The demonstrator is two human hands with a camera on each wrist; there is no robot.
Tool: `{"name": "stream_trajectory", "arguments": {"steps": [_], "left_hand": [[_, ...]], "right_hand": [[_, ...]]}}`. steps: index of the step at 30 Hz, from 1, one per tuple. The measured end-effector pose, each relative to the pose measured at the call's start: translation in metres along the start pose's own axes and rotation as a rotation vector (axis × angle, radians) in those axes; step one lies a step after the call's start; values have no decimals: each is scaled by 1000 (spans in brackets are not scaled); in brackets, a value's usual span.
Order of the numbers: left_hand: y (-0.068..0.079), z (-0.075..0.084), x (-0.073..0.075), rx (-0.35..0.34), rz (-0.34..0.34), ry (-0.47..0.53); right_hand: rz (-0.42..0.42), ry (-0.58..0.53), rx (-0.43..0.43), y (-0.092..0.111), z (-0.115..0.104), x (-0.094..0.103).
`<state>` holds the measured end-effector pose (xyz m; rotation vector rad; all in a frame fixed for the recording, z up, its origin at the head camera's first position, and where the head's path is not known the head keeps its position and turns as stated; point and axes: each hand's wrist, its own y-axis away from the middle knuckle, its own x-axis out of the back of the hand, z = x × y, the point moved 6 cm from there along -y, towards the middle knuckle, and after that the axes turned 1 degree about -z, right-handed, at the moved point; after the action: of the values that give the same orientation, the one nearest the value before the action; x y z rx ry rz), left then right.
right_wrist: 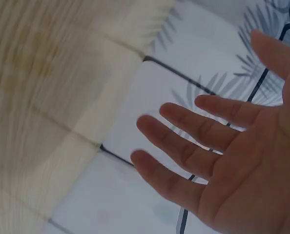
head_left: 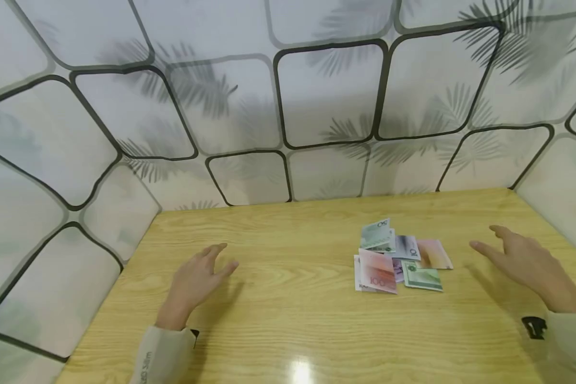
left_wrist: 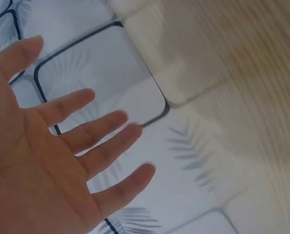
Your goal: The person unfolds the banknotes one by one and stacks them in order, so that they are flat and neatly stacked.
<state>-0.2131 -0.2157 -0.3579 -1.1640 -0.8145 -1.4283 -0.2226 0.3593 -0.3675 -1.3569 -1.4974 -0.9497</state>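
A loose pile of folded banknotes lies on the wooden table (head_left: 288,320), right of centre in the head view. It has a red 100 note (head_left: 378,272) at the front left, a green 50 note (head_left: 376,234) at the back, a grey-blue 10 note (head_left: 406,247) in the middle, an orange-pink note (head_left: 433,254) at the right and a green note (head_left: 422,277) at the front. My right hand (head_left: 528,264) hovers right of the pile, fingers spread and holding nothing. Well to the left, my left hand (head_left: 197,282) is held over the table, its palm bare in the left wrist view.
A pale wall (head_left: 328,96) with dark rounded outlines and grey palm leaves rises behind the table and along both sides. Dark straps (head_left: 534,327) show at the sleeve cuffs. A bright reflection shines on the front of the tabletop.
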Motion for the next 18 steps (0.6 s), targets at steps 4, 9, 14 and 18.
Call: {"name": "stream_trajectory", "arguments": {"steps": [4, 9, 14, 18], "left_hand": [[-4, 7, -3, 37, -31, 161], [-8, 12, -5, 44, -33, 287], [-14, 17, -10, 46, -48, 390], [-20, 24, -14, 49, -57, 428]], "right_hand": [[41, -34, 16, 0, -9, 6], [65, -89, 21, 1, -19, 11], [60, -187, -1, 3, -25, 13], [22, -277, -17, 3, -28, 10]]}}
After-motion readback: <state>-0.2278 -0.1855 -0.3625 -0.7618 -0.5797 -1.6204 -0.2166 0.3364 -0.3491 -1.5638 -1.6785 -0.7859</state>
